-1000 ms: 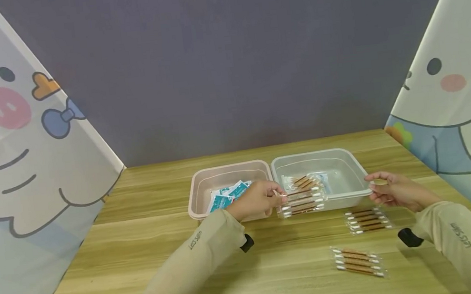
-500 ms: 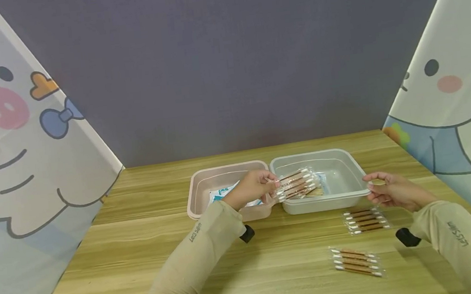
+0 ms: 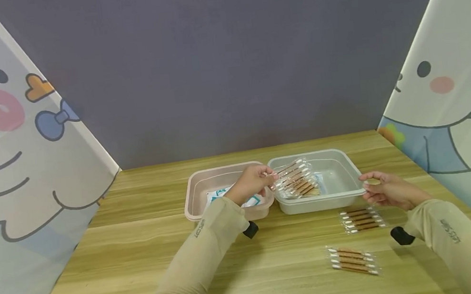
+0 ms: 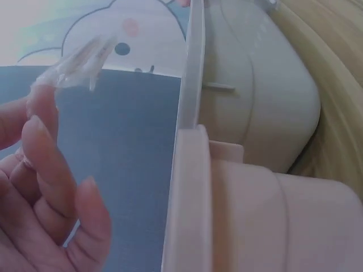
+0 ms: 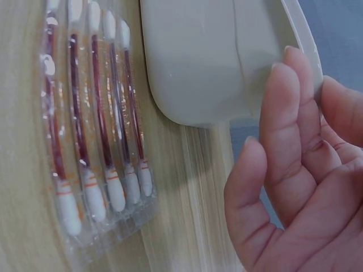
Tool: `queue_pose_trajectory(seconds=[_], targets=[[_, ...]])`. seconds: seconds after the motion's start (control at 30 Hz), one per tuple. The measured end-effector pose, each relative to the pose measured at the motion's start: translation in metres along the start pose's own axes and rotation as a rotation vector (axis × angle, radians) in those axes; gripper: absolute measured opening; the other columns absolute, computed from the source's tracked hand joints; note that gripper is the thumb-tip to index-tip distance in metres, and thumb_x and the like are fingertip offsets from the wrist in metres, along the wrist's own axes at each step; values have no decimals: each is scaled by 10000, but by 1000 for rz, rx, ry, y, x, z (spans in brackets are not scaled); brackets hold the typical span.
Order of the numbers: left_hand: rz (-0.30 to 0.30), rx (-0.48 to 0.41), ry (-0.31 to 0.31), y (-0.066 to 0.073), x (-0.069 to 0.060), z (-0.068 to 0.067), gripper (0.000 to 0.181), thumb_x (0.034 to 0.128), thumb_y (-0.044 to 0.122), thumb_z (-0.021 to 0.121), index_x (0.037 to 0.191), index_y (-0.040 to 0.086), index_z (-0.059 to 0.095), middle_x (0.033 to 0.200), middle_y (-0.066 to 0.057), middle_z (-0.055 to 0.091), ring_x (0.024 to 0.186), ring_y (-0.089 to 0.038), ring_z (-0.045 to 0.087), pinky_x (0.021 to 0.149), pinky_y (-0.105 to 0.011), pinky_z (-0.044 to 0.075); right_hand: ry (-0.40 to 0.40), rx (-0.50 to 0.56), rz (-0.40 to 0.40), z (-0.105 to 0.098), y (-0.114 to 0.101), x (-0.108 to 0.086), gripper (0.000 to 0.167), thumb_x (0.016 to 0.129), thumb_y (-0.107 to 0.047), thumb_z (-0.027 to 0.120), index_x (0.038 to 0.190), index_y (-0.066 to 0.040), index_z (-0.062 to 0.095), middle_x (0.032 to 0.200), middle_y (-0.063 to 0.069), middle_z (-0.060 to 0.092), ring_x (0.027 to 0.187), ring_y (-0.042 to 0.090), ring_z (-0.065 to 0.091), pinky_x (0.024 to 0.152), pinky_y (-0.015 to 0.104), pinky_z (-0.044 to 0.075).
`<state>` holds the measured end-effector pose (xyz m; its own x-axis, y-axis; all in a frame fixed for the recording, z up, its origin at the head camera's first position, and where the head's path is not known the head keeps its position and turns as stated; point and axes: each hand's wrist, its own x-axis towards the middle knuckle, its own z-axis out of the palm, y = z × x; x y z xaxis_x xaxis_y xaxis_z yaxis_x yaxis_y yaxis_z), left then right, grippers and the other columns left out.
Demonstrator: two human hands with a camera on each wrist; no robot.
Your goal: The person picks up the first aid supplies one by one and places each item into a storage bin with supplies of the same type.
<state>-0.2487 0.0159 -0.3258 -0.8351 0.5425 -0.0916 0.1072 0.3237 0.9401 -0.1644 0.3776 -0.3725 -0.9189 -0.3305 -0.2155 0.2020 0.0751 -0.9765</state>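
Observation:
My left hand (image 3: 253, 182) pinches a clear pack of cotton swabs (image 3: 292, 173) by its left edge. The pack is held over the left part of the grey-white bin (image 3: 344, 199); in the left wrist view, this swab pack (image 4: 82, 62) extends from the fingertips above the rims. Beneath it in the bin lie more swabs, partly covered. My right hand (image 3: 393, 191) grips the bin's right front corner, with the thumb at the rim in the right wrist view. A sealed swab pack (image 5: 99, 119) lies on the table beside that hand.
Left of the grey-white bin, touching it, stands a pinkish bin (image 3: 195, 211) with teal-and-white packets (image 3: 250, 202) inside. Another swab pack (image 3: 353, 260) lies nearer the table's front. A grey panel (image 3: 227, 71) rises behind the table, with printed cartoon panels at both sides.
The left hand has moved up and back, carrying the swab pack from the bin's front edge to above its inside. The right hand stays at the bin's corner.

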Motion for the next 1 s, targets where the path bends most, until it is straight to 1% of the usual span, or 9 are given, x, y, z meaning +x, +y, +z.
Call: queue_pose_trajectory(seconds=[0.13, 0.3, 0.43, 0.57, 0.63, 0.83, 1.0], targets=[[-34, -54, 26, 1, 5, 2, 158, 941, 116, 619, 1018, -15, 660, 689, -19, 619, 448, -87, 434, 479, -218, 415, 7, 4, -7, 2, 1, 0, 190, 997, -169, 530, 1021, -352, 577, 789, -4, 704, 674, 86, 659, 608, 229, 503], [-83, -93, 48, 7, 12, 4, 197, 937, 164, 632, 1059, 15, 675, 677, -25, 622, 456, -91, 415, 500, -228, 399, 26, -6, -9, 3, 1, 1, 176, 996, -180, 535, 1025, -350, 572, 788, -4, 703, 672, 82, 657, 606, 227, 498], [-97, -119, 44, 12, 17, 8, 224, 945, 195, 625, 1077, 18, 665, 680, -23, 624, 451, -89, 397, 497, -216, 391, 33, -13, -3, 3, 1, 1, 180, 1000, -177, 524, 1027, -351, 565, 786, -3, 699, 672, 87, 654, 604, 233, 495], [-108, -143, 47, 14, 22, 11, 181, 956, 196, 610, 1024, 37, 663, 689, -21, 620, 440, -86, 387, 480, -202, 383, 50, -25, 7, 4, 1, 1, 180, 998, -171, 528, 1025, -346, 559, 787, 4, 700, 672, 93, 655, 604, 235, 497], [-115, -160, 44, 14, 24, 12, 182, 958, 196, 606, 1028, 38, 663, 686, -21, 615, 425, -81, 376, 471, -201, 374, 58, -30, 11, 4, 1, 2, 179, 996, -168, 533, 1024, -343, 557, 787, 5, 700, 671, 94, 655, 606, 236, 499], [-143, -208, 19, 10, 34, 16, 234, 972, 201, 582, 1116, 30, 654, 672, -18, 592, 398, -77, 339, 449, -213, 344, 69, -33, 25, 5, 0, 1, 184, 996, -170, 533, 1013, -351, 559, 779, -4, 699, 669, 89, 656, 604, 231, 500], [-160, -234, 18, 9, 40, 19, 282, 974, 194, 578, 1178, 5, 628, 692, -23, 599, 402, -74, 338, 453, -209, 336, 59, -25, 22, 6, -1, 2, 182, 997, -162, 528, 1022, -341, 553, 783, 1, 697, 669, 91, 657, 606, 230, 502]])
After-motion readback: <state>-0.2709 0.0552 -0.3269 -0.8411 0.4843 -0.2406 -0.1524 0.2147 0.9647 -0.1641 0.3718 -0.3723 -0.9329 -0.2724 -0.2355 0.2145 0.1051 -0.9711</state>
